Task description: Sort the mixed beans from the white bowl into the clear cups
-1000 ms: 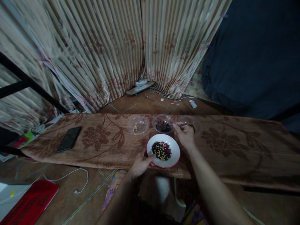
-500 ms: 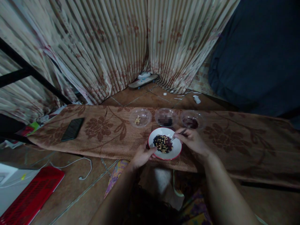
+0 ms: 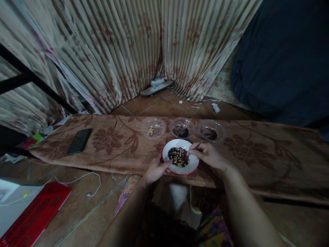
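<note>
On the bench, our left hand gripped the bowl; our right hand, pinching a slim tool, had left the middle cup, apparently shifting work to the beans.

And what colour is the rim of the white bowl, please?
The white bowl has a red rim; the head view shows it best.

hands: bare | forearms: bare | legwear: yellow and purple print, probably floral, dimly lit
</note>
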